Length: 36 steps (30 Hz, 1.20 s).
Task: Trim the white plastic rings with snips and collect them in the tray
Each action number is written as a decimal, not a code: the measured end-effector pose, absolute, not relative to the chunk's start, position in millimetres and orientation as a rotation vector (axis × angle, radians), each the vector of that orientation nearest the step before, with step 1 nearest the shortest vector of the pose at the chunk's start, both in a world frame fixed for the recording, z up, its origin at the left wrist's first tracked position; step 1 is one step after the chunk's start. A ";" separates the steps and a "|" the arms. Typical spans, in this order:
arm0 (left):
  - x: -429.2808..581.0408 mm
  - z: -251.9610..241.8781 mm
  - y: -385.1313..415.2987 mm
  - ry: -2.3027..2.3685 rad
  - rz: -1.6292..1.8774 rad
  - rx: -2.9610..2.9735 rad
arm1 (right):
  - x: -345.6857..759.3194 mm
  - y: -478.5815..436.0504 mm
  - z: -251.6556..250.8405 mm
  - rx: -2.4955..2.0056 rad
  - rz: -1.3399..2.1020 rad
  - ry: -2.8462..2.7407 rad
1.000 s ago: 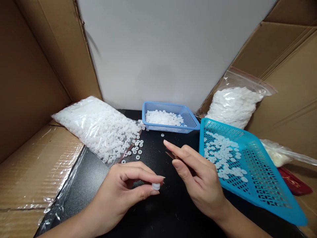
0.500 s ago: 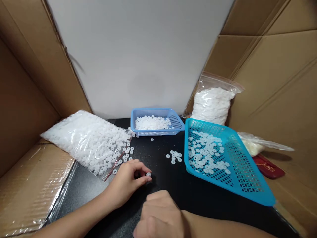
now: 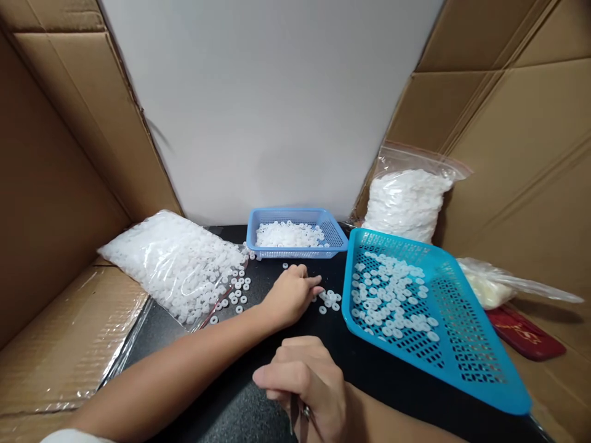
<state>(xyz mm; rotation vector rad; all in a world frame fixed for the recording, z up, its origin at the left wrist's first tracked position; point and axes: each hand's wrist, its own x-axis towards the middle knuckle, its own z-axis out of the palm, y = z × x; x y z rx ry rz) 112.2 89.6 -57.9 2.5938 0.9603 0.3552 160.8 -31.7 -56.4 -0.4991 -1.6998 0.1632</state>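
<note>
My left hand point(image 3: 292, 296) reaches over the black table, its fingertips at the left edge of a small pile of white plastic rings point(image 3: 330, 299). Its thumb and forefinger are close together. Whether a ring is between them is hidden. Nearer to me, my right hand point(image 3: 307, 375) is closed round a small metal tool point(image 3: 303, 415) with two slim arms and a pivot. Most of that tool is covered by the fingers. Right of the pile stands a turquoise basket point(image 3: 406, 357) with many similar rings spread in it.
A light-blue basket point(image 3: 295, 252) of rings stands at the back. A clear bag point(image 3: 170, 264) spills rings at left. At right are a bulging bag point(image 3: 406, 203), a smaller bag point(image 3: 489, 289) and a red packet point(image 3: 526, 335). Cardboard walls point(image 3: 498, 154) enclose the sides.
My left hand, which pinched a white ring near my right hand, has moved forward and right to the small pile. My right hand has turned, so the metal tool now shows.
</note>
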 end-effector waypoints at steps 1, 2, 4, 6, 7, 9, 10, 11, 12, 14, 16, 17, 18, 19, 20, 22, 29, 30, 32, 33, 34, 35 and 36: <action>101.4 -52.8 91.3 0.965 0.366 2.583 | 164.1 -31.1 -54.9 -0.496 0.184 -1.716; 88.2 -46.8 93.4 0.966 0.372 2.572 | 167.2 -29.9 -53.6 -0.514 0.212 -1.717; 56.6 -34.5 97.1 0.998 0.383 2.548 | 172.1 -25.4 -52.9 -0.638 0.308 -1.716; 22.3 -25.0 97.4 1.077 0.387 2.526 | 174.5 -17.8 -55.0 -0.829 0.408 -1.692; 6.1 -22.2 95.4 1.127 0.384 2.515 | 174.8 -12.9 -57.2 -0.918 0.443 -1.675; -21.4 -20.9 87.3 1.216 0.362 2.497 | 173.5 -2.0 -63.4 -1.043 0.485 -1.665; -31.8 -22.2 81.8 1.245 0.338 2.492 | 172.0 3.4 -67.0 -1.088 0.502 -1.677; -39.9 -24.3 75.9 1.267 0.311 2.487 | 169.9 8.3 -70.7 -1.131 0.523 -1.699; -45.7 -27.0 70.4 1.288 0.290 2.483 | 167.2 12.5 -74.2 -1.172 0.547 -1.730; -52.0 -32.6 62.2 1.317 0.257 2.477 | 160.4 18.0 -79.8 -1.241 0.586 -1.799; -54.5 -37.3 59.1 1.328 0.236 2.468 | 153.1 20.0 -83.4 -1.287 0.609 -1.862; -55.5 -39.1 59.3 1.325 0.230 2.462 | 150.1 20.3 -84.5 -1.302 0.617 -1.890; -56.6 -40.4 60.1 1.317 0.229 2.455 | 148.0 20.6 -85.1 -1.310 0.623 -1.913; -58.0 -41.3 61.3 1.306 0.231 2.446 | 146.9 21.5 -85.5 -1.314 0.628 -1.930; -59.7 -41.7 62.4 1.292 0.240 2.437 | 146.9 23.1 -85.6 -1.316 0.632 -1.939; -63.4 -41.4 64.2 1.258 0.270 2.420 | 149.6 29.6 -85.6 -1.321 0.627 -1.928; -65.7 -50.1 73.1 1.218 0.556 2.400 | 153.9 61.3 -90.3 -1.264 0.623 -1.923; -64.5 -54.1 75.2 1.207 0.590 2.405 | 152.9 63.0 -91.4 -1.240 0.639 -1.943; -61.9 -62.0 78.7 1.173 0.624 2.418 | 151.6 64.0 -93.2 -1.202 0.671 -1.965; -60.8 -65.4 79.6 1.154 0.628 2.425 | 151.4 63.8 -93.8 -1.190 0.683 -1.960; -59.9 -68.0 80.0 1.138 0.628 2.430 | 151.4 63.3 -94.3 -1.182 0.694 -1.945; -59.1 -69.7 79.9 1.127 0.625 2.432 | 151.5 62.7 -94.7 -1.174 0.706 -1.922; -58.4 -70.6 79.4 1.120 0.622 2.432 | 151.7 62.0 -95.0 -1.167 0.721 -1.896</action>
